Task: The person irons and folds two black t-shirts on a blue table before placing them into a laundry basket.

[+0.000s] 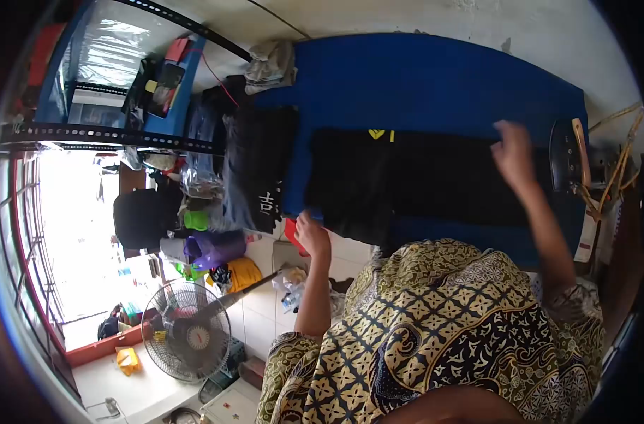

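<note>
A black garment (435, 177) with a small yellow mark near its top edge lies spread over the blue table cover (435, 78). My right hand (514, 157) is over the right part of the garment, slightly blurred, with fingers loosely bent and apart. My left hand (312, 234) is at the front edge of the table, just below the garment's left corner. Its fingers are half bent and nothing shows in them. An iron (568, 157) with a tan handle stands at the right end of the table.
Another dark garment (262, 169) with white characters lies at the table's left end. A grey folded cloth (271, 67) sits at the back left. A standing fan (188, 331) is on the floor at lower left, below a metal shelf (110, 134).
</note>
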Available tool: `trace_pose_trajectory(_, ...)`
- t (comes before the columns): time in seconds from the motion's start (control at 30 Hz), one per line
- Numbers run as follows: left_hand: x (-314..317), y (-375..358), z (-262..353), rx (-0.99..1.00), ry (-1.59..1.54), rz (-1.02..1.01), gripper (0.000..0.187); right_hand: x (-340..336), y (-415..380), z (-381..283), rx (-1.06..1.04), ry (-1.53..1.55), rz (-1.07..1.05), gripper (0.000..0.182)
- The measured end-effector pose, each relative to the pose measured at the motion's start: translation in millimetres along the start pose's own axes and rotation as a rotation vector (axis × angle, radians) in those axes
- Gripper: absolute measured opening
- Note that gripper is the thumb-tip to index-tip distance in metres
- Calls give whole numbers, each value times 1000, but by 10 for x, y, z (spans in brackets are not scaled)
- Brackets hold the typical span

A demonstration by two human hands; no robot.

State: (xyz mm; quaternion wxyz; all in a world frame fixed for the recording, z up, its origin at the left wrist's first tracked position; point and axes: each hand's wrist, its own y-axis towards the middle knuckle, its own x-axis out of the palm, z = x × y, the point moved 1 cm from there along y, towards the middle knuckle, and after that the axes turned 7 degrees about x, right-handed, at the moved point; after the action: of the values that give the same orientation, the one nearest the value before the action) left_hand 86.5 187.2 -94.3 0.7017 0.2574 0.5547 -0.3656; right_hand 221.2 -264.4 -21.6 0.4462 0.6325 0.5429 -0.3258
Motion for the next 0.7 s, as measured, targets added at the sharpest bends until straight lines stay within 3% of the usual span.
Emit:
trace_pose_trajectory(0.03, -30, 44, 15, 372, 39, 41, 19, 139, -118, -491, -51, 196, -113, 34)
trace_pose_trajectory(0.07, -53, 83, 19, 743, 79, 82, 25, 430, -271, -835, -249, 296, -158, 31)
trace_pose_trajectory(0.1, -61, 151, -26, 755, 71, 89, 25, 584, -412, -1196, -389, 389, -351, 29)
trace_pose_trajectory(0.13, -36, 207, -60, 1041, 147, -51, 30, 895, -583, -1398, -676, 430, -326, 25)
trace_pose_trajectory(0.17, -13, 251, -95, 1321, 228, -196, 35, 965, -721, -1639, -830, 282, -300, 19)
trace_pose_trajectory(0.23, -63, 374, -96, 1413, 202, -233, 32, 1281, -816, -1717, -847, 287, -349, 16)
trace_pose_trajectory(0.3, -191, 527, 39, 1518, 116, -465, 30, 1330, -781, -1808, -855, 291, -400, 14)
trace_pose_trajectory(0.33, -174, 608, 127, 1528, 107, -471, 30, 1278, -685, -1815, -592, 567, -627, 14)
trace_pose_trajectory(0.37, -113, 717, 237, 1013, -142, -605, 28, 1263, -598, -1808, -300, 833, -835, 15)
trace_pose_trajectory(0.4, -37, 819, 296, 477, -357, -707, 27, 1417, -544, -1685, 84, 1053, -732, 16)
trace_pose_trajectory(0.43, 243, 1075, 224, 481, -359, -727, 27, 1559, -504, -1563, 475, 1243, -596, 18)
trace_pose_trajectory(0.47, 714, 1442, 28, 258, -575, -762, 25, 1507, -446, -1568, 741, 1099, -545, 17)
trace_pose_trajectory(0.53, 809, 1539, 39, 33, -776, -802, 26, 1712, -495, -1480, 716, 987, -483, 16)
trace_pose_trajectory(0.6, 163, 1265, 437, 523, -538, -651, 32, 1759, -536, -1445, 685, 874, -427, 15)
trace_pose_trajectory(0.7, 165, 1296, 297, 532, -487, -763, 31, 1576, -501, -1624, 675, 734, -365, 14)
